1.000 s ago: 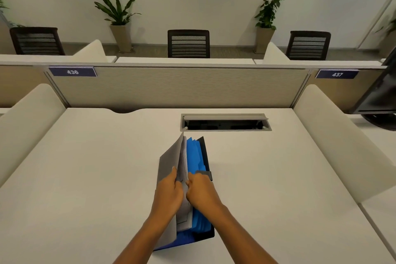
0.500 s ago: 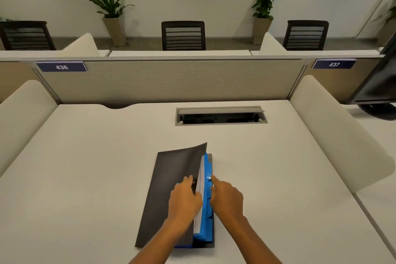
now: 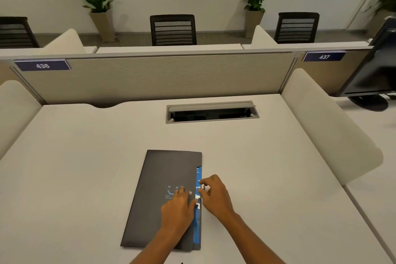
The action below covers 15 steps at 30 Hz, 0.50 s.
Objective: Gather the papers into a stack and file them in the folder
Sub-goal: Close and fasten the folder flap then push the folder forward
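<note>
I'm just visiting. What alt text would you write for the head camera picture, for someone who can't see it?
A person's left hand presses flat on the closed dark grey folder on a white desk, while the right hand fingers the clasp at the folder's blue right edge. Behind are a desk partition numbered 436 and 437, empty chairs and potted plants.

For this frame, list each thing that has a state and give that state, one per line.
folder: flat on the desk, cover down, blue dividers showing along its right edge
left hand: pressing flat on the cover
right hand: fingers curled at the folder's right edge clasp
cable hatch: lid open
monitor: screen dark
</note>
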Each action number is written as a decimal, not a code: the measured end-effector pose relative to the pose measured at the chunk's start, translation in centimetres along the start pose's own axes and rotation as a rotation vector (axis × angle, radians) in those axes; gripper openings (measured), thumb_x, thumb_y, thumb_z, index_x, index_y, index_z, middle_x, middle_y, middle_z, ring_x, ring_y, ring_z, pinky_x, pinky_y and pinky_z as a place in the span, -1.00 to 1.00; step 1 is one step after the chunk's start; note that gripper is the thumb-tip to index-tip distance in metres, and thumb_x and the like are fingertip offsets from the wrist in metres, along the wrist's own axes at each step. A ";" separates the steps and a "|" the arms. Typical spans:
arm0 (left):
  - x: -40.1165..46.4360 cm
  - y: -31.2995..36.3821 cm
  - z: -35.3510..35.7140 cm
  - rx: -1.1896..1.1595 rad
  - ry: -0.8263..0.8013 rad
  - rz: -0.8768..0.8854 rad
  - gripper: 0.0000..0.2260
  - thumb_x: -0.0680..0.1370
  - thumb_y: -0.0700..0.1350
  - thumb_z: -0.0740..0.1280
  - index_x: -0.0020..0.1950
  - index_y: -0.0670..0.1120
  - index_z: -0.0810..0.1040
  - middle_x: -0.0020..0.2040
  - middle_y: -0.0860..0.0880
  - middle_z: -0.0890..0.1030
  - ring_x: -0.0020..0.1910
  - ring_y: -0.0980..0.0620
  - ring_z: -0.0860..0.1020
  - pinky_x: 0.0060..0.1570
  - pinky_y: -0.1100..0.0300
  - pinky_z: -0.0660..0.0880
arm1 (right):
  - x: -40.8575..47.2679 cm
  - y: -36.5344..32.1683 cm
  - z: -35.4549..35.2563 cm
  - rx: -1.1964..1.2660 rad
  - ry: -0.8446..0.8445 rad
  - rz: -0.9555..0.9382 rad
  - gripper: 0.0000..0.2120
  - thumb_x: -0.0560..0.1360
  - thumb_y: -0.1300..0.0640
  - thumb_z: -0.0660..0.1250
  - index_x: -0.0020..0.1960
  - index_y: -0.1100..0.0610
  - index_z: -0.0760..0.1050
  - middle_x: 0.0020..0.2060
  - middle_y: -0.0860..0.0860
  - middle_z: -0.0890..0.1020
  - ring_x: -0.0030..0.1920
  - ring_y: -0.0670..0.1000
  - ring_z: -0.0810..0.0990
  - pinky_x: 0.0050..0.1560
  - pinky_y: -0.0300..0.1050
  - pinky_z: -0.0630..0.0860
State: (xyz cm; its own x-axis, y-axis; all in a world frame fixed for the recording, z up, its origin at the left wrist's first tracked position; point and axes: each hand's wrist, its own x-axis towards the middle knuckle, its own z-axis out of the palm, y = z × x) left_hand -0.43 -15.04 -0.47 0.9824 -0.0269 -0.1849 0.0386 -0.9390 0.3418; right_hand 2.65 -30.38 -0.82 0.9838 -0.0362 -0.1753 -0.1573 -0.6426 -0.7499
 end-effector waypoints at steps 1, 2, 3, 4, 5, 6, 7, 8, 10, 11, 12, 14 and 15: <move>-0.1 -0.8 -0.2 -0.039 0.027 0.003 -0.56 0.68 0.19 0.20 0.50 0.06 0.49 0.51 0.03 0.56 0.29 0.03 0.65 0.22 0.15 0.57 | 0.2 0.0 0.2 0.027 -0.005 -0.012 -0.77 0.59 0.10 0.48 0.24 0.09 0.65 0.18 0.01 0.62 0.06 -0.06 0.65 0.02 -0.40 0.55; -0.2 -1.8 -0.3 -0.069 0.054 0.004 -0.59 0.68 0.16 0.23 0.49 0.07 0.52 0.44 0.06 0.62 0.24 0.05 0.68 0.16 0.18 0.58 | 0.4 -0.1 0.5 0.055 -0.018 -0.023 -0.75 0.57 0.10 0.50 0.24 0.10 0.65 0.17 0.02 0.62 0.08 -0.05 0.64 0.07 -0.35 0.58; -0.3 -2.8 -0.5 -0.093 0.075 0.002 -0.60 0.67 0.14 0.26 0.49 0.08 0.53 0.39 0.08 0.66 0.21 0.06 0.68 0.12 0.19 0.59 | 0.6 -0.2 0.8 0.076 -0.037 -0.033 -0.72 0.56 0.10 0.52 0.25 0.11 0.66 0.16 0.04 0.63 0.11 -0.03 0.64 0.15 -0.25 0.61; -0.5 -3.8 -0.6 -0.119 0.087 -0.002 -0.61 0.66 0.12 0.29 0.49 0.09 0.54 0.37 0.10 0.67 0.21 0.07 0.69 0.11 0.19 0.59 | 0.7 -0.3 1.1 0.083 -0.057 -0.039 -0.69 0.55 0.09 0.53 0.26 0.11 0.65 0.15 0.04 0.63 0.13 0.00 0.65 0.21 -0.16 0.62; -0.6 -4.8 -0.8 -0.148 0.091 -0.013 -0.61 0.65 0.10 0.33 0.48 0.10 0.54 0.38 0.11 0.67 0.24 0.05 0.68 0.12 0.18 0.59 | 0.8 -0.4 1.3 0.079 -0.077 -0.043 -0.68 0.55 0.09 0.53 0.28 0.12 0.65 0.15 0.05 0.63 0.13 0.02 0.65 0.24 -0.12 0.63; -0.8 -5.7 -0.9 -0.172 0.089 -0.031 -0.60 0.64 0.09 0.35 0.49 0.11 0.54 0.43 0.11 0.63 0.31 0.02 0.65 0.16 0.14 0.59 | 1.0 -0.5 1.6 0.071 -0.096 -0.044 -0.68 0.56 0.09 0.51 0.29 0.13 0.65 0.15 0.06 0.63 0.12 0.04 0.65 0.24 -0.09 0.64; -0.9 -6.5 -1.1 -0.184 0.081 -0.060 -0.58 0.63 0.09 0.37 0.50 0.11 0.52 0.50 0.11 0.56 0.43 -0.05 0.57 0.26 0.07 0.57 | 1.1 -0.5 1.9 0.065 -0.112 -0.045 -0.70 0.58 0.11 0.49 0.29 0.14 0.65 0.15 0.08 0.63 0.11 0.06 0.66 0.24 -0.04 0.66; -1.0 -7.3 -1.4 -0.180 0.075 -0.093 -0.55 0.63 0.09 0.38 0.52 0.10 0.50 0.58 0.08 0.47 0.55 -0.13 0.45 0.39 -0.02 0.50 | 1.2 -0.6 2.1 0.059 -0.126 -0.044 -0.71 0.60 0.13 0.47 0.31 0.16 0.64 0.17 0.10 0.63 0.11 0.08 0.67 0.22 0.01 0.67; -1.0 -8.9 -1.5 -0.163 0.104 -0.141 -0.48 0.60 0.06 0.43 0.55 0.03 0.46 0.62 -0.02 0.41 0.65 -0.20 0.28 0.60 -0.17 0.25 | 1.4 -0.5 2.5 0.037 -0.139 -0.041 -0.71 0.63 0.16 0.43 0.34 0.19 0.64 0.20 0.13 0.63 0.15 0.11 0.66 0.21 0.05 0.68; -1.0 -9.7 -1.6 -0.187 0.135 -0.170 -0.45 0.59 0.02 0.45 0.56 -0.02 0.45 0.59 -0.07 0.45 0.63 -0.23 0.31 0.63 -0.19 0.15 | 1.5 -0.5 2.6 0.026 -0.138 -0.037 -0.71 0.63 0.17 0.43 0.34 0.20 0.64 0.21 0.14 0.63 0.16 0.12 0.66 0.22 0.05 0.68; -1.0 -10.3 -1.8 -0.243 0.167 -0.213 -0.42 0.58 -0.03 0.47 0.58 -0.04 0.43 0.54 -0.09 0.51 0.58 -0.28 0.37 0.63 -0.19 0.14 | 1.6 -0.5 2.7 0.023 -0.133 -0.027 -0.71 0.64 0.18 0.42 0.34 0.21 0.64 0.22 0.15 0.63 0.16 0.13 0.67 0.22 0.05 0.68; -1.0 -11.4 -2.4 -0.403 0.238 -0.299 -0.38 0.57 -0.14 0.48 0.61 -0.01 0.38 0.43 -0.09 0.62 0.43 -0.33 0.51 0.50 -0.18 0.37 | 1.8 -0.7 2.9 0.028 -0.114 0.010 -0.71 0.63 0.20 0.43 0.33 0.23 0.66 0.21 0.18 0.63 0.14 0.15 0.68 0.20 0.07 0.68; -1.0 -11.7 -2.8 -0.472 0.287 -0.319 -0.37 0.56 -0.21 0.48 0.61 -0.01 0.38 0.37 -0.09 0.67 0.33 -0.31 0.59 0.36 -0.17 0.50 | 1.9 -0.7 3.0 0.032 -0.104 0.033 -0.71 0.62 0.20 0.44 0.33 0.23 0.66 0.21 0.19 0.62 0.13 0.17 0.69 0.19 0.07 0.69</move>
State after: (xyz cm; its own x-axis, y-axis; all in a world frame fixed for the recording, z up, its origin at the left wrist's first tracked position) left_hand -1.32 -3.06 -1.75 0.9167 0.3833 -0.1127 0.3493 -0.6318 0.6920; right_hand 4.37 -27.66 -2.55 0.9641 0.0242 -0.2644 -0.1937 -0.6172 -0.7626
